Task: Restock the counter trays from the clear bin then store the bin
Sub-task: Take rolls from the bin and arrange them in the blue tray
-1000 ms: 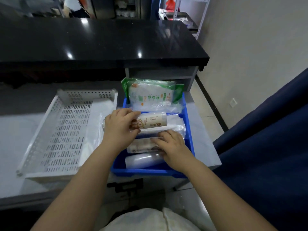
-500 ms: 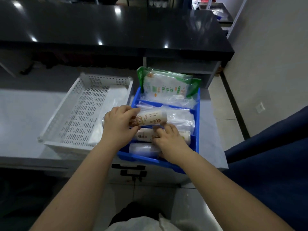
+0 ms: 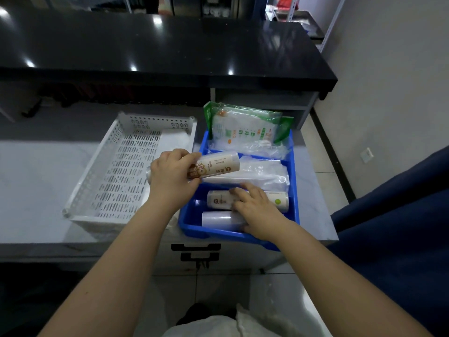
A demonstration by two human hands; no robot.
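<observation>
Print on the rolls (image 3: 220,166) and green pack (image 3: 243,127) too blurred to read.

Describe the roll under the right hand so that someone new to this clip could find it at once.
Start at the blue plastic tray on the grey counter, right of the white perforated basket. Near the tray's front lie two rolls; the right hand rests on the printed white roll with a green dot, unlike the plain unlabelled roll in front.
</observation>
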